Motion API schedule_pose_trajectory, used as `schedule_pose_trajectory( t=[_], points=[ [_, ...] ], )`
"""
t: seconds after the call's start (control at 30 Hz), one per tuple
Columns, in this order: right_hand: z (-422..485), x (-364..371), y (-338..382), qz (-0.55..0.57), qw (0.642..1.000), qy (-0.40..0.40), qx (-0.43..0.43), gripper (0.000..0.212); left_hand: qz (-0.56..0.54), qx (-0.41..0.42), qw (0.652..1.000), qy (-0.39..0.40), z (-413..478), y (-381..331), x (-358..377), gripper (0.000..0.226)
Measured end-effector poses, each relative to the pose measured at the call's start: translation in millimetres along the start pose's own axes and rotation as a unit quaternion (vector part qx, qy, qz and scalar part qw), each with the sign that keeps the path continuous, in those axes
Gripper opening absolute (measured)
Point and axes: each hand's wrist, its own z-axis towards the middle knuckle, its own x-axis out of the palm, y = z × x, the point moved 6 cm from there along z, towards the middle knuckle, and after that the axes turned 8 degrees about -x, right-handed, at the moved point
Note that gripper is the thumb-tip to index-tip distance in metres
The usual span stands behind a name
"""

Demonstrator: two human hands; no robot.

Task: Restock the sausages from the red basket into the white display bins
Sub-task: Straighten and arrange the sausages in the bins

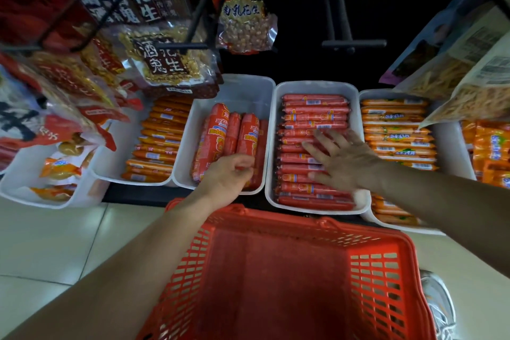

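Our left hand point(229, 174) curls its fingers round the near end of a thick sausage point(249, 132), seemingly seating it in its white bin point(248, 88). Our right hand point(347, 163) spreads its fingers flat on the thin sausages point(314, 107) beneath, probably levelling them. The red basket point(276, 270) behind our fingers looks emptied.

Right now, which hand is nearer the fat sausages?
Left. The left hand grips the fat sausages; the right hand lies flat on thin sausages in the next bin.

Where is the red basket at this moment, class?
Head view, bottom centre: the red basket stands on the tiled floor, just in front of the white bins, nearest the one holding thin red sausages.
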Motion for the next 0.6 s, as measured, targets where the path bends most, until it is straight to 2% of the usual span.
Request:
schedule_pose_trajectory(
  t=[0.13,0.23,0.33,0.43,0.5,0.6],
  points=[
    [1.5,-55.5,26.9,0.066,0.996,-0.048,-0.023,0.078,0.053,0.006,0.999,0.002,-15.4,-0.1,-35.6,0.034],
    [7.4,-80.7,66.1,0.086,0.993,-0.058,-0.061,0.075,0.166,0.026,0.986,-0.004,-22.6,1.9,-62.5,0.031],
    [21.4,-93.0,100.5,0.083,0.990,-0.063,-0.092,0.073,0.305,0.083,0.949,-0.008,-21.7,8.5,-77.7,0.039],
    [38.2,-92.3,126.5,0.086,0.990,-0.062,-0.099,0.078,0.437,0.144,0.888,-0.001,-16.2,18.7,-75.8,0.052],
    [50.7,-84.4,135.9,0.086,0.990,-0.063,-0.092,0.081,0.476,0.157,0.865,0.013,-8.6,27.3,-73.2,0.056],
    [61.0,-66.2,139.6,0.084,0.990,-0.073,-0.092,0.076,0.485,0.206,0.850,0.005,1.9,28.6,-76.6,0.054]
  ],
)
